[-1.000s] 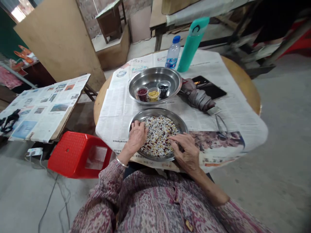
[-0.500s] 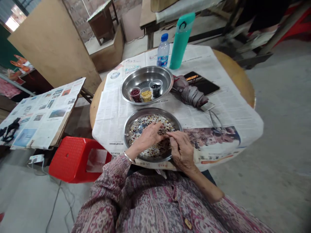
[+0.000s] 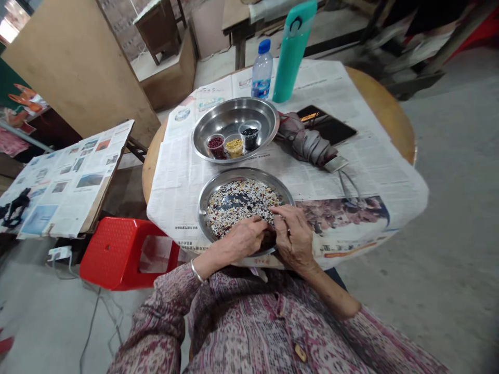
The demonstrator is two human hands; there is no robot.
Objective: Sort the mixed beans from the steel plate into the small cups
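Note:
A round steel dish (image 3: pixel 203 195) in front of me holds mixed rice and beans (image 3: pixel 234 208), spread in a layer with dark bare patches. My left hand (image 3: pixel 246 238), a silver bangle at its wrist, is over the dish's near side with its fingers bent together and down at the grains. My right hand (image 3: pixel 295 236) rests at the dish's right rim, fingers curled in toward the left hand. What either hand's fingertips hold is too small or hidden to see. Behind, a steel basin (image 3: pixel 234 111) holds cups of red beans (image 3: pixel 216 147), yellow beans (image 3: pixel 234 147) and black beans (image 3: pixel 250 136).
Newspaper (image 3: pixel 175 182) covers the round table. A water bottle (image 3: pixel 262 72), a teal flask (image 3: pixel 294 54), a folded umbrella (image 3: pixel 307 143) and a dark tablet-like slab (image 3: pixel 331 124) stand or lie beyond the dishes. A red stool (image 3: pixel 111 252) is at the left.
My left hand has drawn back toward me, from the middle of the dish to its near side, uncovering more grains. My right hand has stayed near the right rim.

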